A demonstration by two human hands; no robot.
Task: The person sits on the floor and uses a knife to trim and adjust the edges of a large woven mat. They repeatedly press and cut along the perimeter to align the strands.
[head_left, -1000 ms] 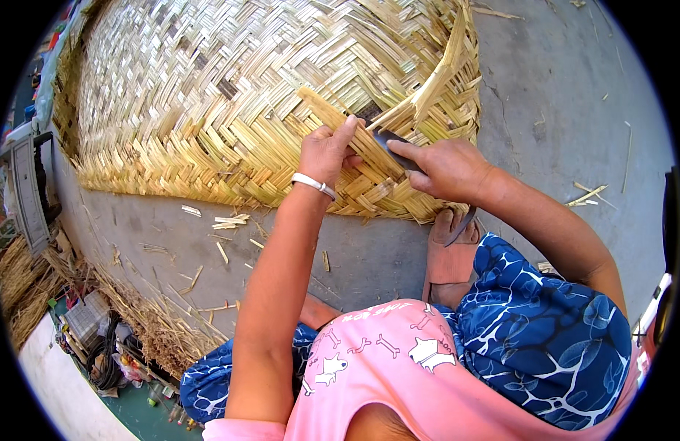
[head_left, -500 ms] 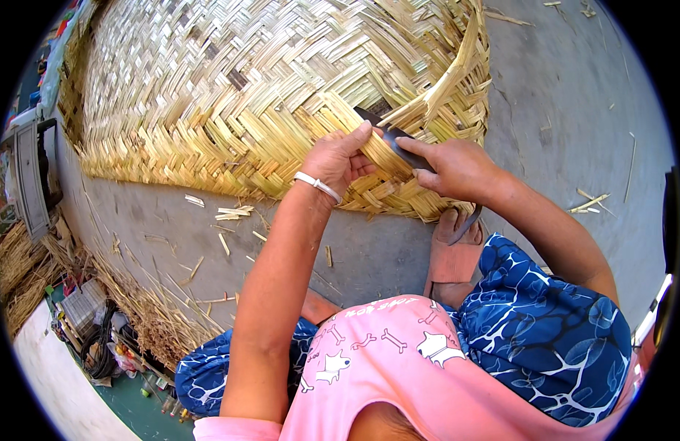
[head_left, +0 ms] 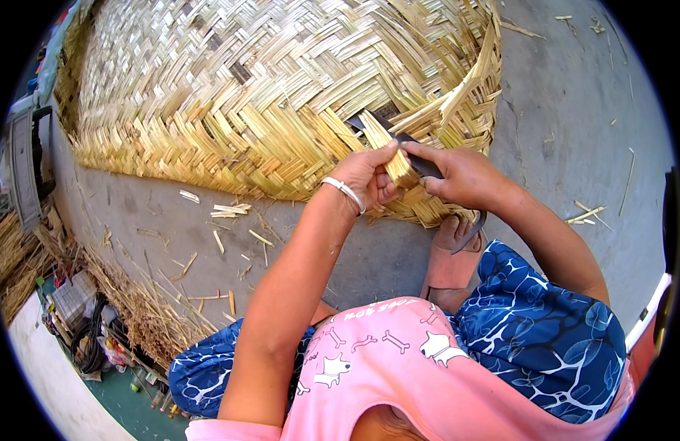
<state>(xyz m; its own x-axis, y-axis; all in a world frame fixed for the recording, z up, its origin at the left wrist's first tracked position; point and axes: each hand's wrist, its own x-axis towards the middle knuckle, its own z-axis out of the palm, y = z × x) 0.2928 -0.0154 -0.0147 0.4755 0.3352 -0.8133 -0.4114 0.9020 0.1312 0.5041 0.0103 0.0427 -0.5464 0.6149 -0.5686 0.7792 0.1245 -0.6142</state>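
Observation:
A large woven mat (head_left: 274, 110) of flat straw-coloured strips lies on the floor before me. Its near right corner has loose strip ends. My left hand (head_left: 369, 176) pinches a flat bundle of pale strips (head_left: 384, 143), tilted up from the mat's edge. My right hand (head_left: 465, 176) is wrapped round a dark metal blade tool (head_left: 426, 165) with a curved tail (head_left: 469, 234) that hangs below the hand. Part of the dark blade shows behind the strips; my fingers hide the rest, and its exact kind is unclear.
A long folded strip (head_left: 469, 84) bends up at the mat's right corner. Cut scraps (head_left: 230, 211) litter the grey floor. My sandalled foot (head_left: 454, 257) stands close below the tool. Dry stalks (head_left: 145, 316) and a pile of odds and ends (head_left: 90, 331) lie at left.
Both hands have shifted slightly right and down in the picture. The strips in my left hand stand further away from the mat, and more of the dark blade shows beside them.

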